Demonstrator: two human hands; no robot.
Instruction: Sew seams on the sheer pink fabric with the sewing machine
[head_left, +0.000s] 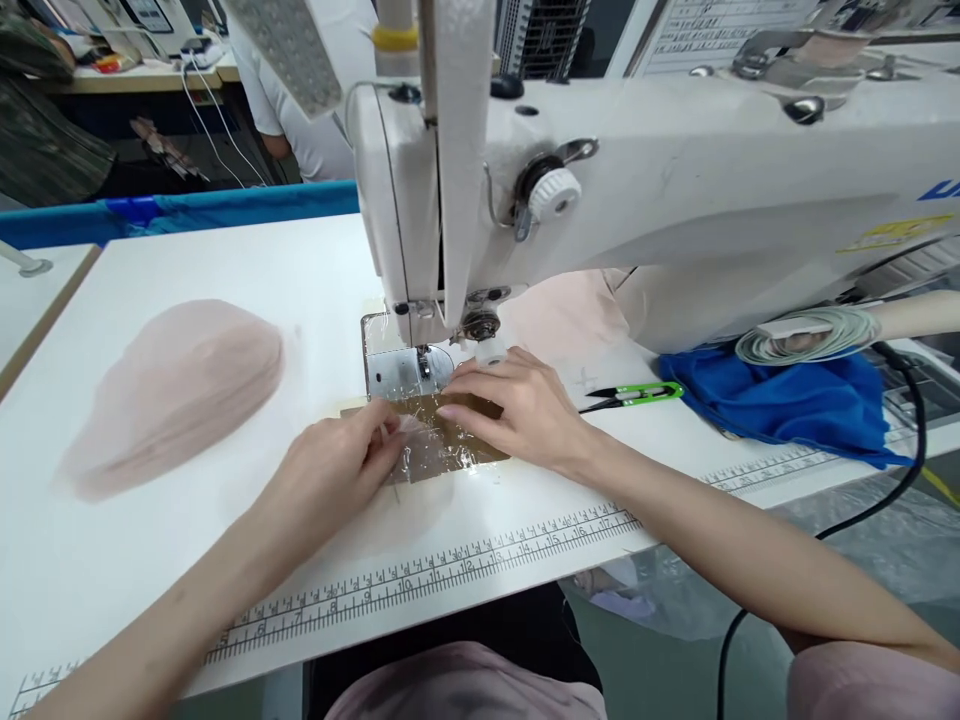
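Observation:
A white sewing machine [637, 190] stands over the white table [225, 270]. Below its needle and presser foot [424, 365] lies a small brown piece under shiny clear film [442, 445]. My right hand [517, 405] rests flat on that piece, fingers pointing left toward the presser foot. My left hand [341, 470] pinches the left edge of the thin pale fabric and film, just in front of the needle plate. Both hands touch the same piece.
A pile of sheer pink fabric [176, 390] lies at the left. Green thread snips [637, 395] lie right of my hand, beside blue cloth [795, 400] and a coil of tape [810, 333]. A black cable [892, 490] hangs at right. A ruler strip [420, 580] lines the front edge.

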